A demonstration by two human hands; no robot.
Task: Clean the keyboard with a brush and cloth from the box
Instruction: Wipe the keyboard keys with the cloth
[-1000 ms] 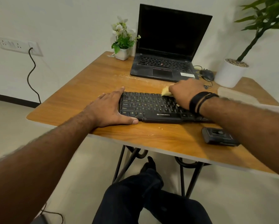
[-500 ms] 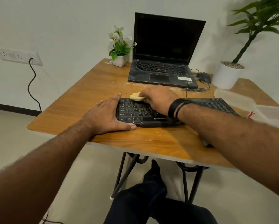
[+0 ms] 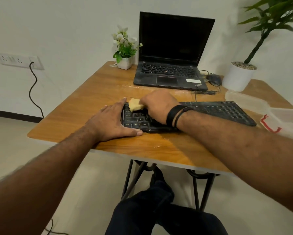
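My right hand [image 3: 156, 106] pinches yellow cloth [image 3: 135, 104] on keyboard [image 3: 217, 111] top-left keys, frame center; my left hand [image 3: 112, 122] lies flat, fingers spread, bracing keyboard's left end on table [image 3: 74, 119].

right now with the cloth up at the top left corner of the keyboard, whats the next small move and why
Probably draw the yellow cloth down or back right over the keys below it. The right hand pinches it at the keyboard's far left corner, with nowhere further left to wipe. The left hand lies flat against that end, bracing it, so a stroke away looks safe.
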